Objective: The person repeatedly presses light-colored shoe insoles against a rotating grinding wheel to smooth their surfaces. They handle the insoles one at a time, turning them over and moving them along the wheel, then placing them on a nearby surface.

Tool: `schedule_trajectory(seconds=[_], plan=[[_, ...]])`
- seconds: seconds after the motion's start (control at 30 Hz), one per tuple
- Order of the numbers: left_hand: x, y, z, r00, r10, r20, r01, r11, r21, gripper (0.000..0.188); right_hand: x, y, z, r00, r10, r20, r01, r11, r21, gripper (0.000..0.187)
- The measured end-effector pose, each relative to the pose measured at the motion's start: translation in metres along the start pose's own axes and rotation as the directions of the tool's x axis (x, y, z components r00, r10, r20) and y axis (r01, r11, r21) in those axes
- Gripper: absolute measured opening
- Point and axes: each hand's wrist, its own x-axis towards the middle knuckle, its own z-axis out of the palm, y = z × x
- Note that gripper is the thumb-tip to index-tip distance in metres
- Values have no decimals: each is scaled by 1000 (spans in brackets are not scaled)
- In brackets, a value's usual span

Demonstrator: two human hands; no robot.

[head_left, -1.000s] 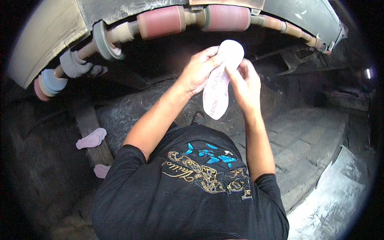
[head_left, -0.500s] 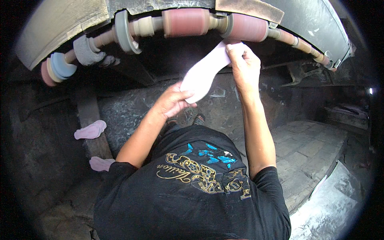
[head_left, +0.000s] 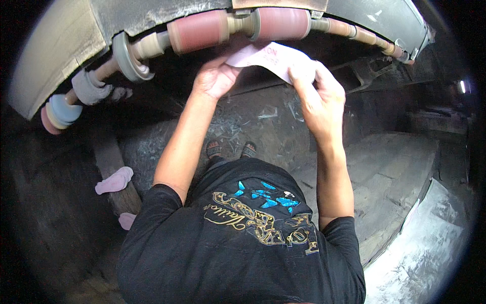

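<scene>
Both hands are gripping a pale pink shoe sole, holding it flat just under the long sanding shaft that is running across the top of the view. The left hand is pinching the sole's near end below the reddish sanding drum, fingers closed on it. The right hand is clamping the sole's other end below a second reddish drum. Further left along the shaft, a grey grooved wheel is sitting. Well below the shaft, two more pink soles are lying on a dusty wooden post.
</scene>
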Motion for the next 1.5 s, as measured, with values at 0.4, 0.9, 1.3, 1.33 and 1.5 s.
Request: schedule_trajectory(seconds=[0.4, 0.9, 1.3, 1.33, 1.5], plan=[[-8, -53, 91, 970, -223, 100, 190, 945, 268, 39, -136, 15, -16, 932, 310, 186, -287, 947, -143, 12], [-116, -49, 41, 913, -350, -208, 407, 778, 478, 46, 33, 49, 58, 953, 253, 169, -282, 942, 180, 28], [-126, 11, -18, 946, -147, -289, 245, 908, 340, 48, 5, 26, 59, 973, 217, 74, -229, 926, 301, 25], [-117, 18, -24, 953, -124, -278, 218, 914, 342, 49, 4, 25, 60, 973, 221, 67, -231, 930, 287, 25], [-50, 39, -44, 979, -54, -197, 99, 970, 222, 41, 1, 21, 60, 984, 177, 38, -180, 939, 294, 22]])
